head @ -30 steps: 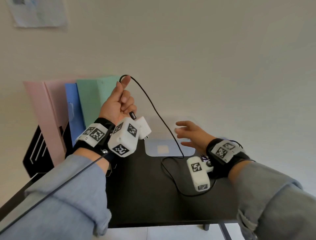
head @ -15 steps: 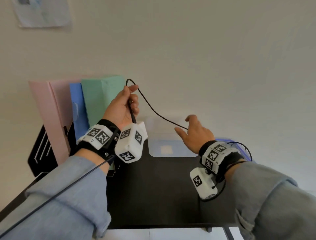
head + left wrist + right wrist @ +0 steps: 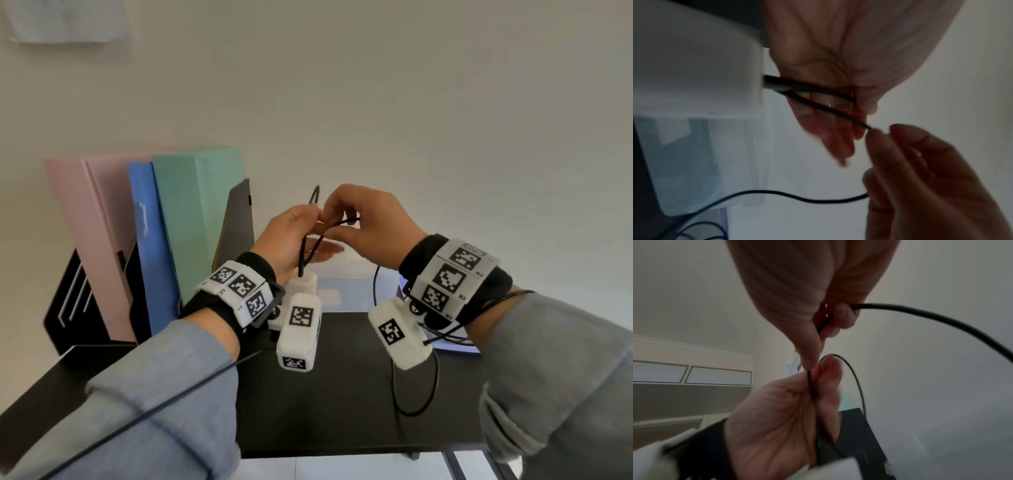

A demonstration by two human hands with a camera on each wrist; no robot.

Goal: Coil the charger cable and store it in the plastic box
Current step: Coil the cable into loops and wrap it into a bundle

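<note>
Now both hands' fingers pinch cable [image 3: 317, 245]: L hand [image 3: 291, 240] loop, R hand [image 3: 370, 226] strand.

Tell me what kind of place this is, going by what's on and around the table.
Probably an office or study desk. Pink, blue and green file folders stand upright in a black rack at the back of a black table against a plain wall, with a paper sheet pinned above.
</note>
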